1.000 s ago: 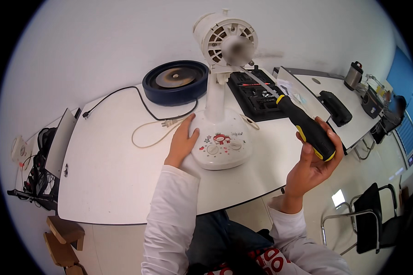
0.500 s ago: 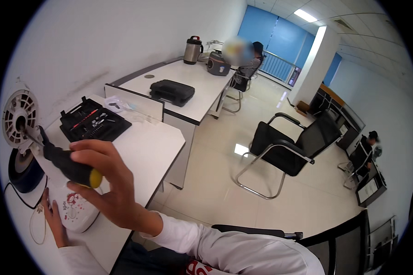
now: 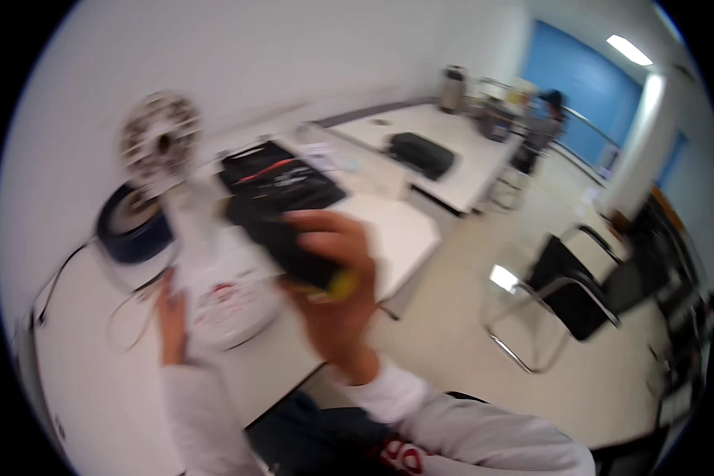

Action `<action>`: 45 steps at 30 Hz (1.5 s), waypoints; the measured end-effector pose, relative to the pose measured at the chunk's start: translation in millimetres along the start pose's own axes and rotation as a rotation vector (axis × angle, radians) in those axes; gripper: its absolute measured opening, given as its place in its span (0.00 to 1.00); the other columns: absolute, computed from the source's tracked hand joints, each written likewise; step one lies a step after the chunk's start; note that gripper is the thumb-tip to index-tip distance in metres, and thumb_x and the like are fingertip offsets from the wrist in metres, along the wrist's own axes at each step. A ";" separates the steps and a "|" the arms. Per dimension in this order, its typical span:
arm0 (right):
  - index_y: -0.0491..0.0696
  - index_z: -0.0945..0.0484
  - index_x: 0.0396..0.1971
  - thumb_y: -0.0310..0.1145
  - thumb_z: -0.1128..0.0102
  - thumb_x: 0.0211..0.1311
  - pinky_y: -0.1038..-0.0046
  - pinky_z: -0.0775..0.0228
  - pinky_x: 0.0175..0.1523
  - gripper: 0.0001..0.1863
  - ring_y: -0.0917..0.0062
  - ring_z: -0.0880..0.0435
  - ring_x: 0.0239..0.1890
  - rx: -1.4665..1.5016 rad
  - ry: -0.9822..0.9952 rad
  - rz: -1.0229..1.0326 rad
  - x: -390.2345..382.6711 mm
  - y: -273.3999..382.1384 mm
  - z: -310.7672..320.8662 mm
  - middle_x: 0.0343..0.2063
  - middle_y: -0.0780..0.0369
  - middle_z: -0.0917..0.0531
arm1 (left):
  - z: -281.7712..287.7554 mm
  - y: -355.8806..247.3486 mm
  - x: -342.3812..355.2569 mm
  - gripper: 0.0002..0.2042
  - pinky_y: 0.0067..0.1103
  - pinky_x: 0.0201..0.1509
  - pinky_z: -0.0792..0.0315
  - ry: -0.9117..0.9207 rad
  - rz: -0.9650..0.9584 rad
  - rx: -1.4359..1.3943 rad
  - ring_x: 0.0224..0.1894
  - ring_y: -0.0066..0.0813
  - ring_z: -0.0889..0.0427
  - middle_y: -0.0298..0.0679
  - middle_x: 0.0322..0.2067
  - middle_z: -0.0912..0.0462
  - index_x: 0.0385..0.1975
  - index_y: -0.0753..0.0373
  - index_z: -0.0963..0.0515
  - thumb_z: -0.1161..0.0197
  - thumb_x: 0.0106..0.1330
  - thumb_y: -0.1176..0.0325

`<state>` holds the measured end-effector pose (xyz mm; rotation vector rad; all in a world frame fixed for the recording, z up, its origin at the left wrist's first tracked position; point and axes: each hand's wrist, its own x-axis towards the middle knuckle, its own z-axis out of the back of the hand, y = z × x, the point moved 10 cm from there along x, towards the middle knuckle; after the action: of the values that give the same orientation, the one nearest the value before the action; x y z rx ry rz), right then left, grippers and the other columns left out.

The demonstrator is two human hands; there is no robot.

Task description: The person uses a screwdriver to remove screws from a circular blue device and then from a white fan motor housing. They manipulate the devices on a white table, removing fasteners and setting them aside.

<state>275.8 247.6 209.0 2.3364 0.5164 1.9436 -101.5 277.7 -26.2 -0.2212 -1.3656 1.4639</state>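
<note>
A white electric fan stand point(image 3: 190, 226) stands on the desk, its round slotted motor housing point(image 3: 160, 143) bare at the top. Its rounded white base point(image 3: 238, 313) has a red printed pattern. My left hand point(image 3: 172, 321) lies along the base's left edge, touching it, fingers stretched. My right hand point(image 3: 337, 278) is closed round a screwdriver point(image 3: 282, 242) with a black and yellow handle, held in the air right of the stand. Motion blurs it, and its shaft cannot be made out. It is apart from the housing.
Behind my right hand lies an open black tool case point(image 3: 282, 178) with small bits. A dark blue ring-shaped part point(image 3: 131, 230) and a cable point(image 3: 59, 278) are left of the stand. A closed black case point(image 3: 420, 155) sits on the farther desk; a black chair point(image 3: 575, 285) stands right.
The view has swung left, so everything sits further right, and it is blurred. The screwdriver, earlier pointing into the housing's centre, has come away from it in my right hand.
</note>
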 end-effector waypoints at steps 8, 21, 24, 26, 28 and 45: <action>0.49 0.26 0.43 0.19 0.24 0.35 0.70 0.27 0.46 0.30 0.64 0.24 0.45 -0.061 0.037 0.006 -12.6 10.9 -11.1 0.43 0.55 0.28 | -3.9 -46.3 -5.4 0.24 0.26 0.63 0.40 -0.038 0.055 0.060 0.61 0.40 0.31 0.47 0.58 0.29 0.60 0.64 0.34 0.44 0.62 0.70; 0.47 0.25 0.44 0.22 0.27 0.43 0.72 0.30 0.49 0.24 0.70 0.26 0.45 0.004 -0.042 -0.097 -16.3 -8.7 1.1 0.43 0.56 0.28 | -1.8 -55.6 -5.0 0.24 0.27 0.51 0.32 -0.064 -0.034 0.187 0.48 0.41 0.24 0.47 0.54 0.25 0.59 0.62 0.33 0.44 0.62 0.68; 0.45 0.27 0.45 0.24 0.29 0.47 0.74 0.28 0.48 0.23 0.71 0.26 0.46 0.074 -0.081 -0.152 -18.6 -15.8 4.4 0.44 0.56 0.29 | -3.8 -57.7 -5.4 0.24 0.27 0.51 0.32 -0.039 0.016 0.187 0.49 0.41 0.24 0.47 0.54 0.26 0.59 0.62 0.33 0.44 0.62 0.68; 0.45 0.28 0.46 0.24 0.29 0.48 0.75 0.27 0.48 0.23 0.71 0.26 0.47 0.110 -0.106 -0.200 -21.6 -20.0 5.8 0.44 0.56 0.29 | -2.3 -59.2 -5.8 0.24 0.26 0.51 0.31 -0.056 -0.025 0.193 0.49 0.41 0.24 0.47 0.54 0.26 0.59 0.62 0.33 0.44 0.62 0.68; 0.45 0.28 0.46 0.24 0.30 0.48 0.75 0.26 0.48 0.23 0.71 0.26 0.47 0.124 -0.109 -0.196 -21.4 -20.4 5.5 0.45 0.56 0.29 | -2.1 -58.0 -7.2 0.24 0.26 0.51 0.31 -0.065 -0.065 0.204 0.49 0.41 0.24 0.48 0.55 0.26 0.59 0.62 0.33 0.43 0.62 0.67; 0.49 0.27 0.44 0.26 0.27 0.45 0.72 0.29 0.49 0.24 0.69 0.24 0.45 -0.071 0.023 -0.013 -22.2 2.4 -6.1 0.44 0.56 0.28 | -4.3 -55.4 -6.6 0.23 0.24 0.61 0.38 -0.013 0.111 0.147 0.59 0.38 0.29 0.45 0.57 0.27 0.60 0.60 0.34 0.45 0.63 0.70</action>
<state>267.1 237.9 189.8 2.2652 0.4557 1.9515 -65.2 262.7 13.7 -0.1955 -1.2668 1.6534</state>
